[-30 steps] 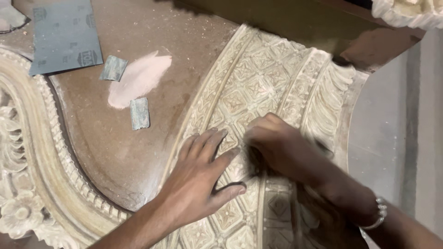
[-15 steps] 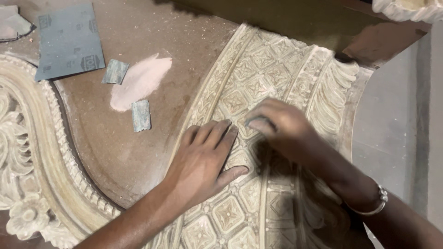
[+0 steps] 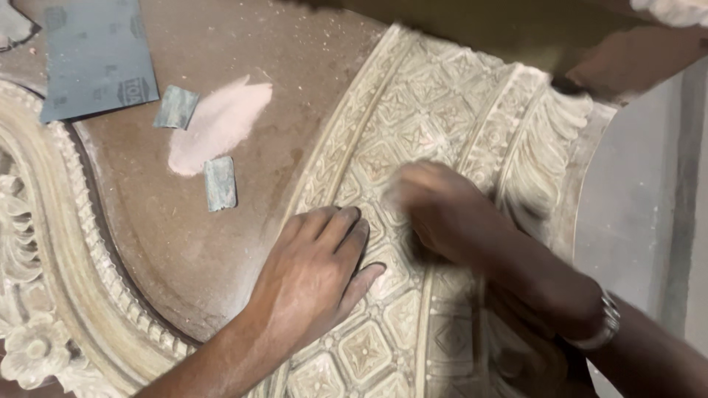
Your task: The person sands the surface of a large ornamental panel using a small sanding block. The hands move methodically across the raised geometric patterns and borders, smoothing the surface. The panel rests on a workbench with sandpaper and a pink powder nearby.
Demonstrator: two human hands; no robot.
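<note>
A pale carved wooden band (image 3: 424, 110) of square flower tiles curves across a brown panel (image 3: 192, 243). My left hand (image 3: 313, 273) lies flat on the band's inner edge, fingers straight and close together, holding nothing. My right hand (image 3: 442, 210) is just to its right, pressed down on the carved tiles with its fingers curled. It is blurred by motion, and I cannot make out whether anything is under its fingers. A metal bracelet (image 3: 605, 324) is on my right wrist.
A dark grey sheet of sandpaper (image 3: 96, 59) lies at the top left. Two small folded sandpaper pieces (image 3: 177, 107) (image 3: 220, 183) flank a pink filler patch (image 3: 217, 125). Carved flowers and beading (image 3: 33, 346) run down the left. Grey floor (image 3: 641, 184) shows past the right edge.
My right hand has slid up and left along the carved band in a rubbing motion and is now blurred. My left hand has stayed flat in nearly the same spot.
</note>
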